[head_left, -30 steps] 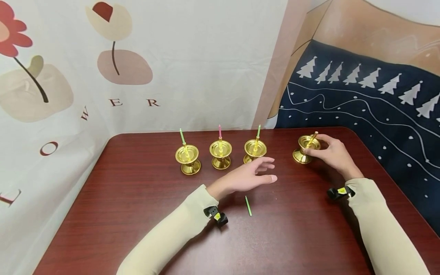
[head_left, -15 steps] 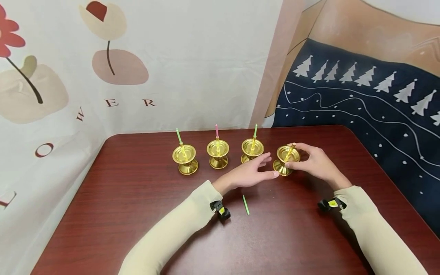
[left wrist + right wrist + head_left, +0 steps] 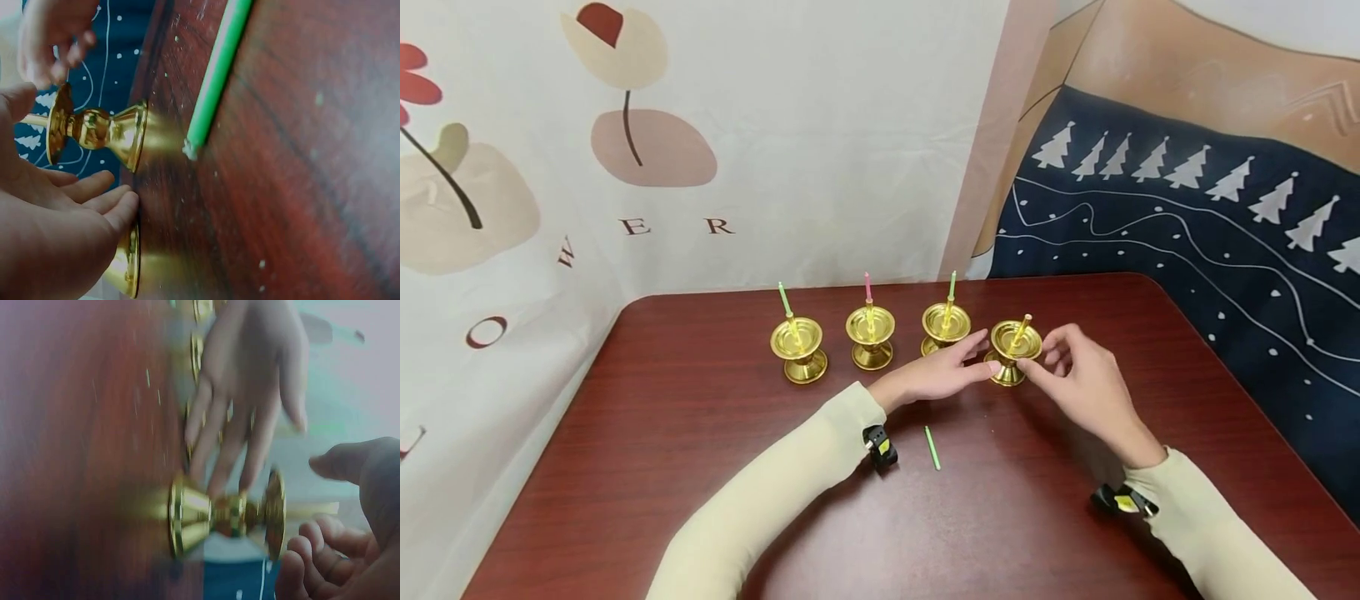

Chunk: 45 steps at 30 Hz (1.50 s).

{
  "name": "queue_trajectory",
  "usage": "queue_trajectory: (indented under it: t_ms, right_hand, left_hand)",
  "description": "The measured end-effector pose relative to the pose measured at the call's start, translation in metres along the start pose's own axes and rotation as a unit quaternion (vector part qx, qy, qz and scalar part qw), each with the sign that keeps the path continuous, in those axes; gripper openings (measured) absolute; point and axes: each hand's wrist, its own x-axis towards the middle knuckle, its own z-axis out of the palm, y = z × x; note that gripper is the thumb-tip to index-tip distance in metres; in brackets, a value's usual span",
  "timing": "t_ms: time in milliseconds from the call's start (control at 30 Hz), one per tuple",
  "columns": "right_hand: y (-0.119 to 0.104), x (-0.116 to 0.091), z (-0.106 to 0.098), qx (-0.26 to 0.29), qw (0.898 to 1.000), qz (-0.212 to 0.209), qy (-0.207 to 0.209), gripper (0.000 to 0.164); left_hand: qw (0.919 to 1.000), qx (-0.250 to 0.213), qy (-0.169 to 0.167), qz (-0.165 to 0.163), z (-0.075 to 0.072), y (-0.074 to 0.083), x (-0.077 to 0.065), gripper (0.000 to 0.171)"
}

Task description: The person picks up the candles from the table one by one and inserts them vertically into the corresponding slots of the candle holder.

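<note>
A brass candle holder (image 3: 1009, 375) with a bare central tube stands upright at the right end of a row. My right hand (image 3: 1090, 387) is just to its right, thumb near the rim, fingers loosely bent and holding nothing; the right wrist view shows them apart from the holder (image 3: 187, 519). On the other side, my left hand (image 3: 936, 373) reaches with straight fingers, thumb tip overlapping the holder's edge. It partly hides a holder (image 3: 945, 321) with a green candle (image 3: 952, 286). Loose on the table lies another green candle (image 3: 932, 448), large in the left wrist view (image 3: 219, 72).
Further left in the row stand a holder (image 3: 871, 358) with a pink candle (image 3: 868, 287) and one (image 3: 805, 367) with a green candle (image 3: 785, 297). The dark red wooden table (image 3: 685, 417) meets a printed cloth backdrop (image 3: 820, 167) behind.
The holder without a candle has slid left in my right hand to the row's end. That hand has since let go and drawn slightly back. The left hand stays outstretched.
</note>
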Motion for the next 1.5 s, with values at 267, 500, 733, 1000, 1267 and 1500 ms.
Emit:
queue_trajectory:
  t_ms: [267, 500, 733, 1000, 1267, 1500]
  right_hand:
    - [-0.034, -0.025, 0.037, 0.062, 0.984, -0.092, -0.138, 0.014]
    - [-0.055, -0.031, 0.069, 0.022, 0.967, -0.156, -0.202, 0.027]
    - [-0.061, -0.028, 0.079, 0.013, 0.966, -0.145, -0.212, 0.029]
    - [-0.053, -0.026, 0.075, 0.043, 0.958, -0.18, -0.219, 0.022]
    - [-0.037, -0.019, 0.071, 0.088, 0.942, -0.186, -0.265, 0.021]
    - [-0.029, -0.009, 0.061, 0.075, 0.916, -0.247, -0.309, 0.025]
  left_hand:
    - [0.999, -0.018, -0.025, 0.034, -0.004, -0.003, 0.006, 0.075]
    - [0.9965, -0.065, -0.034, 0.038, -0.003, -0.002, 0.012, 0.077]
    - [0.996, -0.085, -0.02, 0.019, 0.001, -0.004, 0.017, 0.087]
    - [0.9956, -0.089, -0.022, 0.015, 0.002, -0.002, 0.016, 0.098]
    - [0.9953, -0.093, -0.017, 0.021, 0.006, 0.0, 0.018, 0.098]
    - [0.9964, -0.084, -0.004, 0.011, 0.006, 0.0, 0.019, 0.096]
